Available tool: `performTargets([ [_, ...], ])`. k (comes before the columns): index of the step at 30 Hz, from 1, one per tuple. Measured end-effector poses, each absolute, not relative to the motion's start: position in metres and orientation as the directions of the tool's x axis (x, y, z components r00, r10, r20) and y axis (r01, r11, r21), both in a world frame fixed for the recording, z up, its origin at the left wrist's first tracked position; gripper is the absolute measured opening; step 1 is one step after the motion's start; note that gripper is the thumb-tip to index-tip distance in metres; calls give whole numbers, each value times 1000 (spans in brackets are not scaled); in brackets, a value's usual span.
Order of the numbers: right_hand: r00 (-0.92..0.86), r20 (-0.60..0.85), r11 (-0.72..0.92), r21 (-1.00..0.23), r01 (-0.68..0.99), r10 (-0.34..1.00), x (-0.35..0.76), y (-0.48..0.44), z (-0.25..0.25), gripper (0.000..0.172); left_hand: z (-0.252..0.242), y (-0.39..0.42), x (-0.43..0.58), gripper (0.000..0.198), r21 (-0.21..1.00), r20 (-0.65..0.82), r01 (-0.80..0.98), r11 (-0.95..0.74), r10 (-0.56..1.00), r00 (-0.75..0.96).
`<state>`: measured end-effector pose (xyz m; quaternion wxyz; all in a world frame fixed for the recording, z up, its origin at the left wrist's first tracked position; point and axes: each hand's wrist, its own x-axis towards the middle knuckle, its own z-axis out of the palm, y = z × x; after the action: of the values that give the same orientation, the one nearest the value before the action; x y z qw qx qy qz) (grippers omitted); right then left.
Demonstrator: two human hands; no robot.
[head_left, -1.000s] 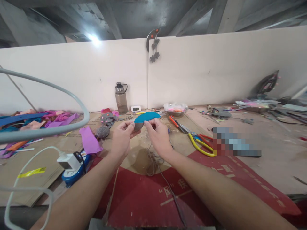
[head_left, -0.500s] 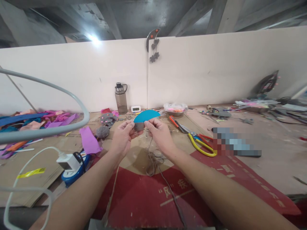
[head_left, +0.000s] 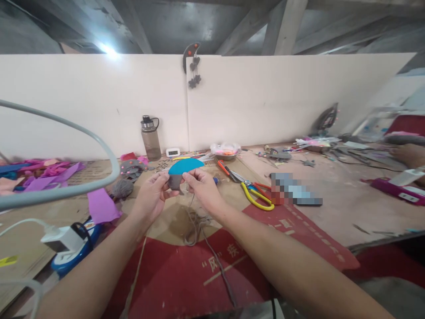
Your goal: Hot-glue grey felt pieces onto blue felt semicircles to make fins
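Note:
A blue piece with a rounded top edge, felt-like in look, is held up between my hands over the table. Below it, a grey piece hangs between the fingers. My left hand pinches the left side of the pieces with thumb and fingers. On the lower edge, the thumb and fingers of my right hand are closed. Fingers hide part of the grey piece. Loose grey yarn lies in a tangle under my hands, one strand rising toward the right hand.
Right of my hands lie scissors with yellow-and-red handles and a blurred-out dark object. A bottle stands by the partition. Left are a yarn ball, purple felt and a power strip. Another person's hand is at far right.
The view has turned right, so everything sits further left, and a co-worker's hand and a purple tool now show at the right. More of the grey piece shows between my hands.

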<state>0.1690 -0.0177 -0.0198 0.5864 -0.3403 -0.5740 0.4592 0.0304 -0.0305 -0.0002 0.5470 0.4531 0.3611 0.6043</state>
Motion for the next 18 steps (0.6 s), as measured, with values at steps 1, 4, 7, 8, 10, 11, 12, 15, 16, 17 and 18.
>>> performTargets([
  [1,-92,354,337,-928,-160,931,169,-17,-20,27,0,-30,30,13,933,148,-334,-136,989,9],
  [4,-119,328,301,-932,-203,937,169,-16,-20,25,-2,-28,29,11,927,136,-355,-122,991,14],
  [7,-167,309,273,-939,-208,936,171,-13,-21,23,-5,-25,27,8,920,132,-367,-135,991,-32],
  [8,-178,309,277,-943,-183,934,174,-12,-23,22,-6,-24,26,10,919,134,-365,-148,989,-63],
  [10,-165,311,302,-950,-79,936,183,-10,-26,23,-8,-22,25,15,915,143,-364,-173,984,-107],
  [11,-142,316,318,-948,-6,938,189,-9,-29,24,-9,-21,24,16,915,145,-362,-177,983,-114],
  [12,-111,325,334,-940,71,939,198,-9,-31,25,-10,-21,23,15,916,148,-358,-180,982,-115],
  [15,-42,404,403,-887,226,914,236,-10,-33,26,-11,-19,21,13,923,147,-342,-176,983,-112],
  [16,-8,439,422,-858,293,898,252,-10,-33,27,-11,-19,21,13,925,144,-338,-173,984,-107],
  [17,31,458,417,-833,365,888,270,-11,-33,27,-11,-19,20,14,927,141,-336,-166,985,-100],
  [18,87,468,387,-809,443,879,290,-11,-32,29,-11,-19,20,15,929,134,-334,-158,987,-94],
])
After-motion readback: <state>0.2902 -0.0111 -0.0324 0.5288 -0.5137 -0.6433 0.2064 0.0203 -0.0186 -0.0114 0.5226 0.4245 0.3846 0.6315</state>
